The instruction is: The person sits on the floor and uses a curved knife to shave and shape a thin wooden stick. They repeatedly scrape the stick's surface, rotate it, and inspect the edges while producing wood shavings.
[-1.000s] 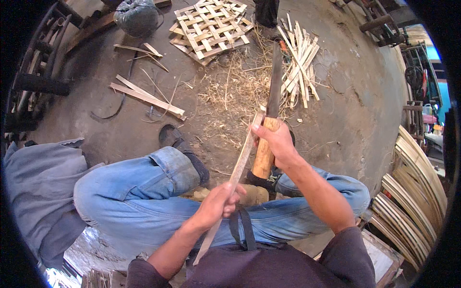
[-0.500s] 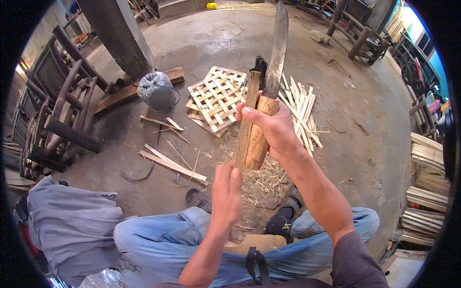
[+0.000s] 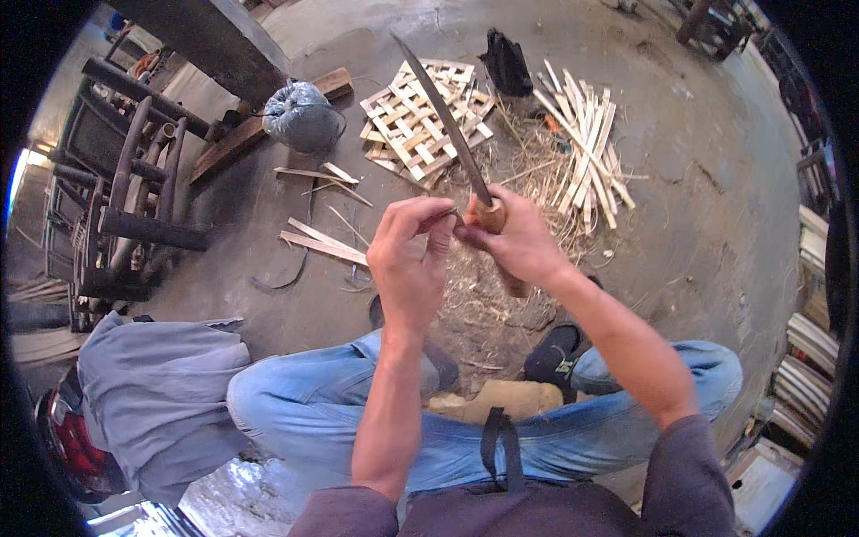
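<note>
"At the lower edge, what comes first?"

"A dark shirt [image 3: 510, 512], then faded blue jeans [image 3: 304, 403], knees bent outward, with a rough tan block [image 3: 501, 398] between the legs. A draped grey cloth [image 3: 161, 394] hangs just beside the left knee."

"And the hands?"

"Both are held out in front of the knees. The right hand [image 3: 526, 240] has its grip wrapped round the thick wooden handle [image 3: 491, 216] of a long dark-bladed knife [image 3: 454, 137], which tilts away from the body, its tip up and to the left."

"And the left hand [image 3: 404, 259]?"

"Thumb and forefinger curl toward each other, their tips close to the right thumb. A narrow brown edge [image 3: 458, 218] shows there, but I cannot tell whether the left grip is pinching it."

"What lies beyond?"

"A dark shoe [image 3: 552, 353], then flat pale strips [image 3: 322, 247] on the left and thin straw-coloured shavings [image 3: 521, 166] on the right, near a loose pile of pale slats [image 3: 586, 145]. A woven pale panel [image 3: 404, 123] sits partly behind the knife."

"And farthest?"

"A round grey plastic bag [image 3: 304, 118] near a brown wooden plank [image 3: 225, 149], and a thick grey pillar [image 3: 219, 45]."
</note>
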The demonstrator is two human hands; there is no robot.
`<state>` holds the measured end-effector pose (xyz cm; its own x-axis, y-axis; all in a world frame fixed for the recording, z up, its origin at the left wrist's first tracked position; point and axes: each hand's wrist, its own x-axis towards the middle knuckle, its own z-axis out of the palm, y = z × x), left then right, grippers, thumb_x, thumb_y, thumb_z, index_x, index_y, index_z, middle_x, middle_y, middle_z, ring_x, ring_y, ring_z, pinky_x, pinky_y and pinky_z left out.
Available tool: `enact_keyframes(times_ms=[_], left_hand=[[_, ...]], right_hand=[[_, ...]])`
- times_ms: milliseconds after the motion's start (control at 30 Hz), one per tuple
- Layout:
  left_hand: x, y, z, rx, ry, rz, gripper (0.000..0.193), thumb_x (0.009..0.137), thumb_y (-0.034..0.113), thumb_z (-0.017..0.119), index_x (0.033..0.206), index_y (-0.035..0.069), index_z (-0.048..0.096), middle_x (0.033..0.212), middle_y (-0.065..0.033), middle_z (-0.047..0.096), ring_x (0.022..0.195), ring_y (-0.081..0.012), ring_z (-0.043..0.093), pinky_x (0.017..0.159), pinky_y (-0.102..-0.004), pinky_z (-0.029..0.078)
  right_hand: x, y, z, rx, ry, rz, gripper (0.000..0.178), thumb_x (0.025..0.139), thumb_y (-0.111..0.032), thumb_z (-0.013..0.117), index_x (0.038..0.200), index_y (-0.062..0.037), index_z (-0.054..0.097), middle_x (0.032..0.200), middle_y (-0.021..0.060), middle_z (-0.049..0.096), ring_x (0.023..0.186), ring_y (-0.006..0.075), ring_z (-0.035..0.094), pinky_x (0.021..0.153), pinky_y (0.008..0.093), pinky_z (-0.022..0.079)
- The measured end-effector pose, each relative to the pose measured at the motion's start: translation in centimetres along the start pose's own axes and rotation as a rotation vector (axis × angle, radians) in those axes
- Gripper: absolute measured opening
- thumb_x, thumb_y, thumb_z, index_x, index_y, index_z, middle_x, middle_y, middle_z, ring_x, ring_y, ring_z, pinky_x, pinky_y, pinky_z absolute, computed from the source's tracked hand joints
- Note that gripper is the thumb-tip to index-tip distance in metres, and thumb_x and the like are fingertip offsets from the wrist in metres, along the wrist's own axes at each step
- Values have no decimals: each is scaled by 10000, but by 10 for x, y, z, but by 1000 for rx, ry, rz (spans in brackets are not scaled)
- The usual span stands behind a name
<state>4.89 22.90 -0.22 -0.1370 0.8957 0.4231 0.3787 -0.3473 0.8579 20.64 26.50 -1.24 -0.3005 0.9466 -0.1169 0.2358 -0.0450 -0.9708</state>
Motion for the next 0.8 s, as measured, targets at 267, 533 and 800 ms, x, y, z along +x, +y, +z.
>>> enact_keyframes(times_ms=[267, 533, 800], left_hand=[[-19, -27, -13, -69, 140, -11, 171, 868, 32, 710, 1012, 40, 617, 1069, -66, 590, 965, -129, 601, 806, -233, 511], [-15, -25, -7, 27, 150, 33, 185, 848, 37, 735, 1004, 47, 635, 1043, -47, 568, 887, -98, 575, 746, -212, 491], [-21, -29, -5, -65, 178, -20, 227, 823, 41, 765, 1015, 47, 644, 1018, -34, 555, 867, -76, 555, 700, -188, 457]], right_hand=[[-96, 27, -37, -409, -61, 196, 402, 855, -302, 681, 1050, 28, 561, 788, 190, 656, 733, 320, 656, 704, 392, 511], [-108, -2, -28, -209, -308, 229, 376, 852, -223, 667, 1072, 50, 530, 798, 235, 652, 806, 378, 686, 705, 420, 519], [-106, -31, -43, -70, -379, 233, 379, 838, -195, 640, 1066, 76, 504, 756, 270, 643, 752, 454, 655, 682, 488, 517]])
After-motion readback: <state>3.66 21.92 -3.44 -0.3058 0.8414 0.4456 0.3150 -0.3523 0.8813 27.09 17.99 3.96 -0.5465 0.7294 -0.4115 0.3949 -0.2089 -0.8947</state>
